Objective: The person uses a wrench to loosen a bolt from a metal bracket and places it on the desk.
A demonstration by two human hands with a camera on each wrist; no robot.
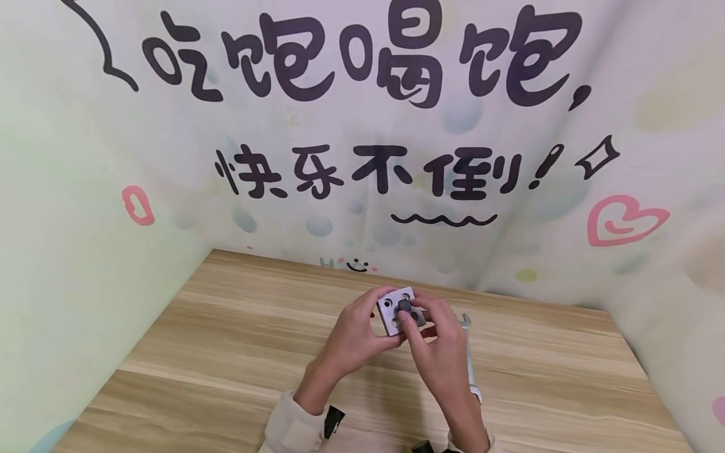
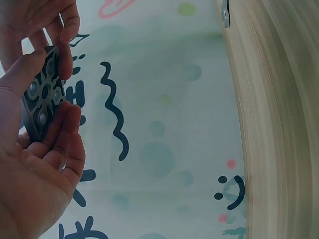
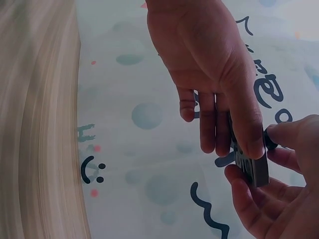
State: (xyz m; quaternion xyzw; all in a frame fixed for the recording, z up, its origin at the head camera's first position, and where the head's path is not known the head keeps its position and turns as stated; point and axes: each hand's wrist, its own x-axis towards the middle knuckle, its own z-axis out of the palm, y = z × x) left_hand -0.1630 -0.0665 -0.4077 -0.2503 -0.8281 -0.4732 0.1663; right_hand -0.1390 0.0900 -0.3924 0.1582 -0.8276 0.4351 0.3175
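Observation:
My left hand (image 1: 358, 330) grips a light grey, square metal plate (image 1: 387, 318) by its edges, above the table and tilted toward the head camera. Several round holes run through it. At its middle sits a dark bolt (image 1: 404, 305) with a thick head, pinched between thumb and forefinger of my right hand (image 1: 442, 352). From the left wrist view, the plate's other face (image 2: 46, 92) shows recesses and ribs. The right wrist view catches the plate edge-on, with the bolt's dark head (image 3: 270, 137) standing out from one face; its shank is hidden.
A silver open-ended wrench (image 1: 469, 362) lies on the wood-grain table (image 1: 226, 327), partly behind my right hand and forearm. A printed cloth backdrop (image 1: 351, 233) with black characters rises along the table's back and sides. Black straps (image 1: 334, 421) sit at my wrists.

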